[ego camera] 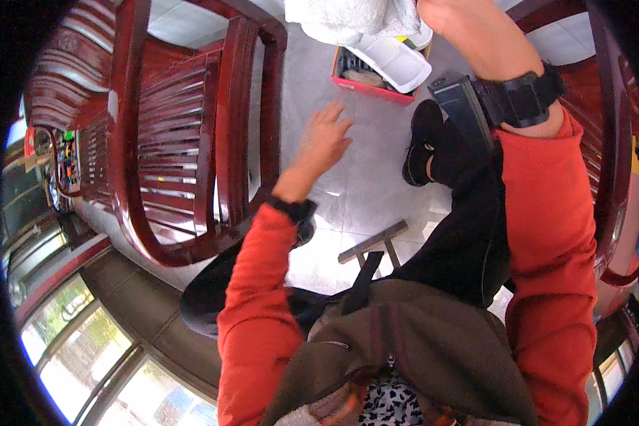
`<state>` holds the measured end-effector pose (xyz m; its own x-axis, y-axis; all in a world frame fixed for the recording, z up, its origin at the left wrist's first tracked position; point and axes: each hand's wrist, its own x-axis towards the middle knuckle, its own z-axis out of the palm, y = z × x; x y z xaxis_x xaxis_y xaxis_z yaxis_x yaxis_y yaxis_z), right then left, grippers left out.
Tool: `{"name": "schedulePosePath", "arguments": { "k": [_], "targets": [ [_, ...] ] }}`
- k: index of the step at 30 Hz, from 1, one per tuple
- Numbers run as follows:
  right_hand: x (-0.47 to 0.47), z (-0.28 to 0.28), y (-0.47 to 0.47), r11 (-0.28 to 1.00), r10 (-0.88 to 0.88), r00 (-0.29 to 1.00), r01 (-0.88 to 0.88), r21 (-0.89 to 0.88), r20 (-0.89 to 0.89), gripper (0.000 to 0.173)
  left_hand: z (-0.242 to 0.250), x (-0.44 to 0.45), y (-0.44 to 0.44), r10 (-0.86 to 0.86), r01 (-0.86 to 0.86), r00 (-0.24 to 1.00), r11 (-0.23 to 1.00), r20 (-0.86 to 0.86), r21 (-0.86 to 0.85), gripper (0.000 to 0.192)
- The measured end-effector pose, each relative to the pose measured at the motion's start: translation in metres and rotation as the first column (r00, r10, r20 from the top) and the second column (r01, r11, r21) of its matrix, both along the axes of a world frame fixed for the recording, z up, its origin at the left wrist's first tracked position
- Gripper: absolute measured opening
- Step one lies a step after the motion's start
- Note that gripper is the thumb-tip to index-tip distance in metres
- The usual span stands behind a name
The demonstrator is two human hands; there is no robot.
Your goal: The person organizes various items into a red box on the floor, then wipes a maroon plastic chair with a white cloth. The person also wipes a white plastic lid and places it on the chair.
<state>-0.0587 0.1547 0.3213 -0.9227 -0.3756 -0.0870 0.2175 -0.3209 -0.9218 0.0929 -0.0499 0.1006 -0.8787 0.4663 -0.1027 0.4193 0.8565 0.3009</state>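
Note:
My left hand (327, 138) is over the grey tiled floor, empty, with its fingers spread and slightly blurred. My right hand (435, 11) is at the top edge, right against a white fluffy cloth (346, 18); its fingers are out of view, so its grip does not show. Just below the cloth, a red open box (370, 91) stands on the floor. A white plastic tray or lid (399, 64) lies tilted across the box, over dark and beige items. The cloth hides the box's far side.
A dark red slatted wooden bench (181, 128) stands on the left, and similar wooden furniture (609, 160) on the right. A small stool or frame with a grey bar (373, 242) is between my legs. My shoe (423, 144) is beside the box. Windows (90, 341) are at lower left.

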Motion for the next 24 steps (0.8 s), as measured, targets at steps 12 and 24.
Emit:
{"name": "schedulePosePath", "arguments": {
  "k": [12,24],
  "targets": [
    [0.064,-0.153,-0.120,0.346,0.739,0.666,-0.505,0.791,0.103,0.048,0.270,0.129,-0.158,0.382,-0.648,0.352,0.759,-0.855,0.072,0.040],
    [0.190,-0.332,-0.282,0.315,0.740,0.671,-0.404,0.858,0.044,0.054,0.227,0.138,-0.185,0.515,-0.615,0.435,0.769,-0.739,0.174,0.049]
  ]
}}
